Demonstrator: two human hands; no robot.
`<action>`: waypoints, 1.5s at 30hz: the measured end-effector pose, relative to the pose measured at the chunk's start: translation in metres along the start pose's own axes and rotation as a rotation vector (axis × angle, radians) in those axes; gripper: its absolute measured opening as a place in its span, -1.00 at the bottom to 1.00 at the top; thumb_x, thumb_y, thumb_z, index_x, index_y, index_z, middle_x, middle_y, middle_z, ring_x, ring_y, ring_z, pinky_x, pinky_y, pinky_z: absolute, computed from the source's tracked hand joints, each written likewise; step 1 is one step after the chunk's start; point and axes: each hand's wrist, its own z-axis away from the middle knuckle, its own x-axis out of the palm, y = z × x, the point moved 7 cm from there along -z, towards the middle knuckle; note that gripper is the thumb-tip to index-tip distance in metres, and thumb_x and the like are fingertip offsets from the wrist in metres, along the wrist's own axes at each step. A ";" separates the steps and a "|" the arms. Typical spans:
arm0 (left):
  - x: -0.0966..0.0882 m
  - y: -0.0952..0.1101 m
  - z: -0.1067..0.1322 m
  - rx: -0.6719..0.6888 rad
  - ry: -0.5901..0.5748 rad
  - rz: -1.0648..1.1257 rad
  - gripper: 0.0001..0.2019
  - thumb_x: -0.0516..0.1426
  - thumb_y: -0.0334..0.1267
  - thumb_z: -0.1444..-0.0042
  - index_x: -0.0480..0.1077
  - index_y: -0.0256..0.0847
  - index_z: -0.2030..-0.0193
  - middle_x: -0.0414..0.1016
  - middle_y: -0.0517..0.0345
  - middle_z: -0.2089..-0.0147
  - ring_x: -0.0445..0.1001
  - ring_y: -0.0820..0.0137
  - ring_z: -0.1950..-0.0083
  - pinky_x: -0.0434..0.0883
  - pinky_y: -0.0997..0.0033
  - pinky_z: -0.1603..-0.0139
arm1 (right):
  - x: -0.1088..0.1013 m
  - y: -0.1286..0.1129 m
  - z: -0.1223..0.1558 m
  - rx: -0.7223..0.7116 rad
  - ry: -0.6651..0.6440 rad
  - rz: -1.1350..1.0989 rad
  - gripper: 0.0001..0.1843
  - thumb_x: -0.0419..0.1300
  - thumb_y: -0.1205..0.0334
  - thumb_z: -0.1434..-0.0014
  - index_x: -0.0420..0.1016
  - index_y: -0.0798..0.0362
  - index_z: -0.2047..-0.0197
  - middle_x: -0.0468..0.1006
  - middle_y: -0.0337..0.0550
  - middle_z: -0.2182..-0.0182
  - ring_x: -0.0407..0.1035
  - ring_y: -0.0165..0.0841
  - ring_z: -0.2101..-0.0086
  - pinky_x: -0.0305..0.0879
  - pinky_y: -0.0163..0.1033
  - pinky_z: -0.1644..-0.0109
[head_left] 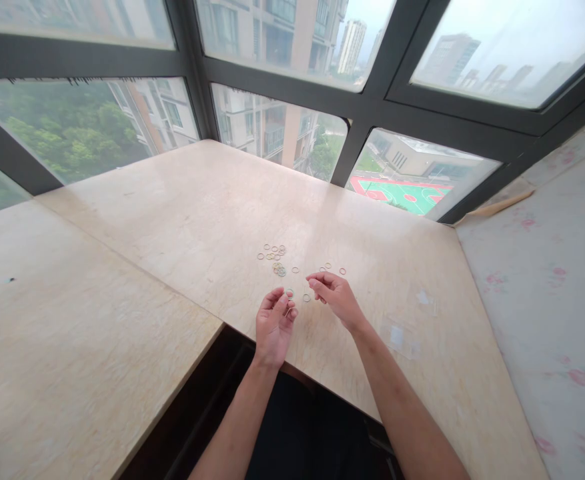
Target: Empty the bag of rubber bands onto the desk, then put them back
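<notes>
My left hand (275, 330) is closed in a pinch, palm up, over the near edge of the stone counter (182, 187). A thin greenish ring (290, 293) shows at its thumb and fingertips. My right hand (335, 298) hovers just to the right, thumb and fingers pressed together; whatever is between them is too small to make out. Beyond the hands lies a loose group of thin rings (275, 249), with a tighter cluster of rings (279, 269) nearer me. A single ring (307, 298) rests between the hands, and several more, including a reddish ring (343, 271), lie beyond my right hand.
Clear plastic bags with white labels (397, 337) lie on the counter to the right, beside a floral-papered wall (547, 293). Dark window frames (282, 80) border the far side. At the left, the counter edge drops to a dark recess (207, 393). A small dark speck (11, 280) sits far left.
</notes>
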 end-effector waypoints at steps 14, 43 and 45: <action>0.002 0.000 0.001 0.026 0.001 0.111 -0.68 0.39 -0.37 0.07 0.45 -0.27 0.16 0.44 0.08 0.22 0.38 0.52 0.29 0.35 0.54 0.34 | 0.050 -0.004 -0.060 -0.219 -0.103 0.771 -0.81 0.17 0.31 -0.18 0.61 0.06 0.19 0.48 -0.14 0.32 0.35 -0.40 0.31 0.21 -0.29 0.13; -0.001 0.000 0.000 0.039 0.002 0.081 -0.69 0.38 -0.38 0.08 0.47 -0.25 0.17 0.42 0.10 0.22 0.36 0.52 0.29 0.35 0.53 0.33 | 0.057 -0.012 -0.046 -0.178 -0.125 0.935 -0.83 0.14 0.22 -0.25 0.56 0.03 0.24 0.47 -0.14 0.24 0.36 -0.37 0.24 0.15 -0.30 0.22; -0.001 0.000 0.000 0.041 0.002 0.079 -0.69 0.38 -0.38 0.08 0.47 -0.26 0.18 0.42 0.10 0.22 0.36 0.52 0.29 0.35 0.53 0.33 | 0.061 -0.013 -0.048 -0.192 -0.167 0.987 -0.81 0.11 0.23 -0.28 0.56 0.02 0.24 0.47 -0.14 0.22 0.36 -0.37 0.23 0.15 -0.31 0.22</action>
